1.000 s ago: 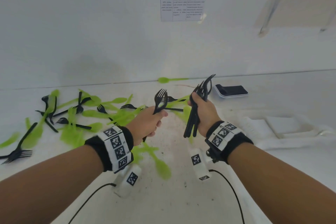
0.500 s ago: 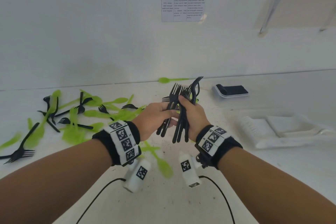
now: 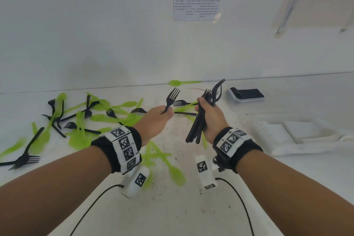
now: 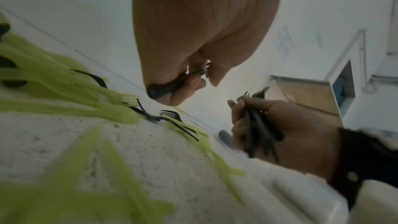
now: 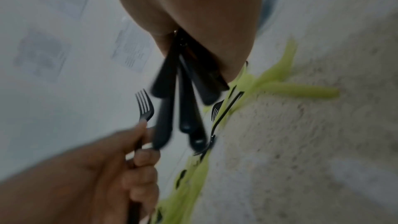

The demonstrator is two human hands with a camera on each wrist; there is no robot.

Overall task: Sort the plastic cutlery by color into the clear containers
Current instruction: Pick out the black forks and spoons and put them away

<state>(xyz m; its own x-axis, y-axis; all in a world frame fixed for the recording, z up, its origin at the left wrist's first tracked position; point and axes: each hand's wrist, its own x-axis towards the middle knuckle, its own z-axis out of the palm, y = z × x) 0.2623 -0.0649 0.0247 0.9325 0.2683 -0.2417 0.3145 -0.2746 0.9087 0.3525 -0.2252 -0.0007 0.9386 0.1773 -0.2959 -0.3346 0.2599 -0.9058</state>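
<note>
Holding one black fork (image 3: 171,99), left hand (image 3: 155,123); right hand (image 3: 211,120) gripping black bundle (image 3: 199,123).

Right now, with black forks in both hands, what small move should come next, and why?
Probably bring the left hand across and slip its single black fork into the bundle of black forks gripped by the right hand. Both hands are raised close together, and more black forks lie among the green cutlery.
</note>
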